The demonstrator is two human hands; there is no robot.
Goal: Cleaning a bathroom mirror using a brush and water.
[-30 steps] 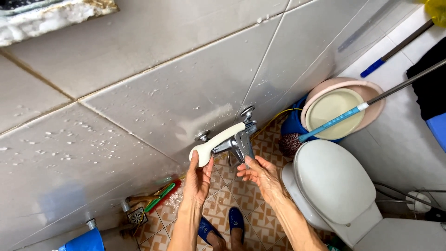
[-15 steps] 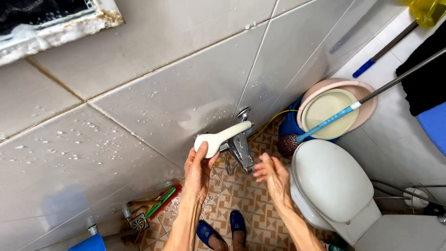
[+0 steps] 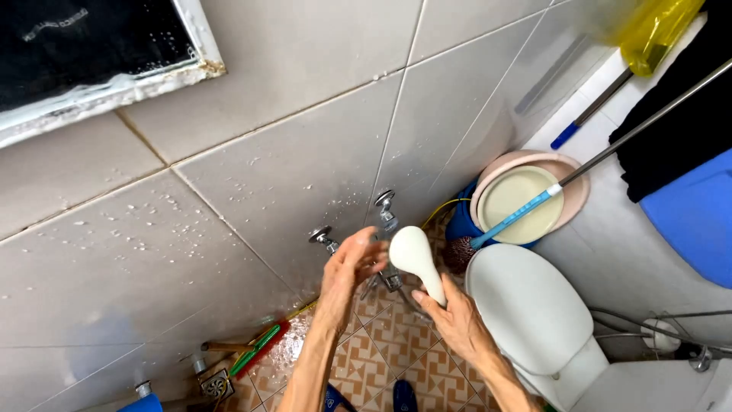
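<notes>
Holding the white shower head (image 3: 417, 260) by its handle, I have my right hand (image 3: 456, 320) wrapped around the lower, narrow end, fingers clenched on it. Its long axis runs slantwise, from my right hand up and to the left, and the broad oval head points up toward the tiled wall (image 3: 252, 175), just in front of the chrome tap fitting (image 3: 387, 221). I cannot tell which way the spray face is turned.

My left hand (image 3: 352, 263) is raised just left of the shower head, fingers curled and spread, fingertips touching or all but touching the rim of the oval head; whether it truly grips I cannot tell, it looks released rather than clenched. That hand covers the middle of the tap fitting, so only the two small chrome valve knobs (image 3: 321, 236) on the wall show, one to each side above my fingers. Both my forearms rise from the bottom edge, the left one steep and nearly upright, the right one slanting in from the lower right.

Right of the tap fitting stands the white toilet (image 3: 534, 313) with its lid down. Above the toilet a cream basin (image 3: 509, 200) sits on a blue bucket, with a blue-handled brush (image 3: 512, 216) lying across it. Below the tap fitting, the patterned floor tiles (image 3: 374, 351) are wet, and a floor drain (image 3: 215, 381) lies left of them.
</notes>
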